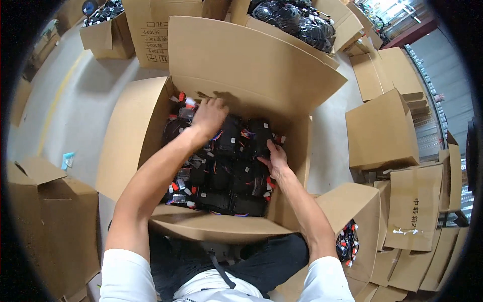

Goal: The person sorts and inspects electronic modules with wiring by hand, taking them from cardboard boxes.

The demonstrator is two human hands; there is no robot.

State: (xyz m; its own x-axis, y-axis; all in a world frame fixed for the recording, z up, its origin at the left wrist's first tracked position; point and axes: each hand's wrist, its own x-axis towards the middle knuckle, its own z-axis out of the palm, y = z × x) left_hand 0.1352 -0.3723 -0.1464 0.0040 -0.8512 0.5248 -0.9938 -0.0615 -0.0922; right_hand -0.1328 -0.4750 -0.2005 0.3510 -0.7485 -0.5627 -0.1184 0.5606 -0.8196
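Note:
A large open cardboard box (151,121) stands before me, holding rows of black block-shaped packs (215,199) with coloured wires and red and white connectors. My left hand (210,118) is over the far left part of the box, its fingers curled and close together. What they hold, if anything, is hidden. At the right side, my right hand (275,158) grips the near right corner of a black pack (260,132), thumb on its side and fingers below the thumb. Wires and connectors (187,100) lie beside my left hand in the far left corner.
The box's tall far flap (246,65) stands up behind my hands. Beyond it, another carton holds black plastic bags (297,22). A closed carton (380,131) and flattened cardboard (415,206) are at right. A brown carton (55,226) stands at left. Black wired parts (347,244) show near right.

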